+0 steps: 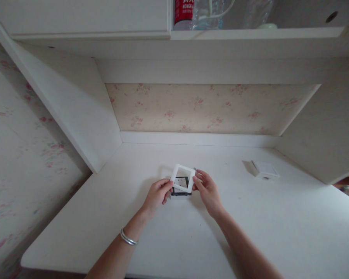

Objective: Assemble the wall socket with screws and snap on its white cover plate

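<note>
A white square frame, like the cover of a wall socket [174, 173], is held tilted in the middle of the view. My left hand [158, 195] pinches its lower left edge between thumb and fingers. On the opposite side my right hand [207, 191] grips the right edge; a thin, dark-tipped piece shows by its fingertips, too small to name. Below and partly behind the frame is a socket module [181, 193] with a white face and black edging. Part of its face shows through the frame's opening. Whether the frame touches the module I cannot tell.
A white desk [104, 228] lies under my hands. Toward the right rear sits a white box-like piece [264, 169]. An overhead shelf [250, 34] holds a red-labelled bottle [184, 11] and clear plastic items. Side panels flank the desk.
</note>
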Action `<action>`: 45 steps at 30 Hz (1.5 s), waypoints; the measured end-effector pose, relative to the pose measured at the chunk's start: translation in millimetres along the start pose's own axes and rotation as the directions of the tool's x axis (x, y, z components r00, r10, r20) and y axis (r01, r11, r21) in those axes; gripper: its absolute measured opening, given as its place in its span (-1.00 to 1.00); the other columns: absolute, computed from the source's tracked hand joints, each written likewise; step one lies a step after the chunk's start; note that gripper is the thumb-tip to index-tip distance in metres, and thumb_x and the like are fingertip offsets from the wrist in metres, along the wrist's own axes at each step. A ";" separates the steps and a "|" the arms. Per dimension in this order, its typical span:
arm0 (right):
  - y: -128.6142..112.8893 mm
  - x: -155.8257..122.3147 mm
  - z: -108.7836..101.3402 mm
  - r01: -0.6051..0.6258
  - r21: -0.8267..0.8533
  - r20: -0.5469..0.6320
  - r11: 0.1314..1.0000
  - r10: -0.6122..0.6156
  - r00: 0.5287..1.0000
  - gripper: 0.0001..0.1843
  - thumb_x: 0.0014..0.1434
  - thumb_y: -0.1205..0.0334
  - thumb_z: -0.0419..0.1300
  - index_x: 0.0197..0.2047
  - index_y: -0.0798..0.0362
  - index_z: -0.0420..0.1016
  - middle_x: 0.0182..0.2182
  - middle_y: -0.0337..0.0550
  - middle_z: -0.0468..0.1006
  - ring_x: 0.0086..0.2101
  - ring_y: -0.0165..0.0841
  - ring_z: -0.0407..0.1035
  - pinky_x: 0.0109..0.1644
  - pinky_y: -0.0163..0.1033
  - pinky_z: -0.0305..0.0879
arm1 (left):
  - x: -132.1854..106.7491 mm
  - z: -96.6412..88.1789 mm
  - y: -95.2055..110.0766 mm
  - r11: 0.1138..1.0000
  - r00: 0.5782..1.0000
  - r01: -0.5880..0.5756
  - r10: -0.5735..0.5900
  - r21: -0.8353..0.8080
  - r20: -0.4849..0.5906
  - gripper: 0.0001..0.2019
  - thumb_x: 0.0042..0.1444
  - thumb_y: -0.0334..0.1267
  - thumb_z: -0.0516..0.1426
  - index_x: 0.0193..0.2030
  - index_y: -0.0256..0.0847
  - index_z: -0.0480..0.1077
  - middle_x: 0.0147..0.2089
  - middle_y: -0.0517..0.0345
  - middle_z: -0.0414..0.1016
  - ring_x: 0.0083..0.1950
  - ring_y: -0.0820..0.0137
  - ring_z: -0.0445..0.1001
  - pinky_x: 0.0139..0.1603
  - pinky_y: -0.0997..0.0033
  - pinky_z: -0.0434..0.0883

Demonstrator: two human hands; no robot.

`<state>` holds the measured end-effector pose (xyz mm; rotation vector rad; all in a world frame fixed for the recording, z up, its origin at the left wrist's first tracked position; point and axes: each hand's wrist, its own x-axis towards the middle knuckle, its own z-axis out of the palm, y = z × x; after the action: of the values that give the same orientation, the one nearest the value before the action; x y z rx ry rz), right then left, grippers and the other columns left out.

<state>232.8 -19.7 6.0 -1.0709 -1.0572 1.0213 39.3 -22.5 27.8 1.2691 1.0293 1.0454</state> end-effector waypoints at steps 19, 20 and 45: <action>1.5 -5.0 -3.9 0.017 -0.337 0.131 0.941 0.029 0.991 -0.58 0.10 0.05 0.19 0.00 0.04 0.48 -0.23 -0.09 0.56 -0.28 -0.27 0.47 -0.15 -0.18 0.39 | -0.5 -0.5 -0.7 0.992 0.995 0.074 -0.080 0.103 0.062 -0.25 0.14 -0.22 0.06 0.39 -0.19 -0.27 -0.53 0.30 0.38 -0.71 0.58 0.15 -0.74 0.62 0.08; 1.8 -5.0 -3.8 0.027 -0.356 0.130 0.934 0.021 0.991 -0.60 0.10 0.05 0.18 -0.02 0.04 0.48 -0.23 -0.09 0.56 -0.29 -0.27 0.48 -0.16 -0.18 0.39 | -0.6 -0.8 -0.6 0.990 0.994 0.086 -0.093 0.116 0.064 -0.24 0.14 -0.23 0.05 0.39 -0.19 -0.28 -0.54 0.31 0.38 -0.72 0.58 0.13 -0.74 0.61 0.07; 7.0 -5.2 -5.2 0.282 -0.701 0.194 0.656 -0.205 0.959 -0.73 0.19 0.16 0.06 -0.21 -0.01 0.58 -0.20 -0.19 0.59 -0.18 -0.29 0.47 -0.02 -0.19 0.36 | 12.0 -3.4 -28.3 0.874 1.000 -0.004 0.010 0.486 -0.009 -0.43 0.18 -0.07 -0.04 0.28 -0.32 0.15 -0.47 0.21 0.42 -0.47 0.41 0.35 -0.45 0.49 0.23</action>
<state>236.1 -24.4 -2.4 -1.4597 -1.7180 0.4096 39.5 -10.7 -0.8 1.6726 1.3519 0.8199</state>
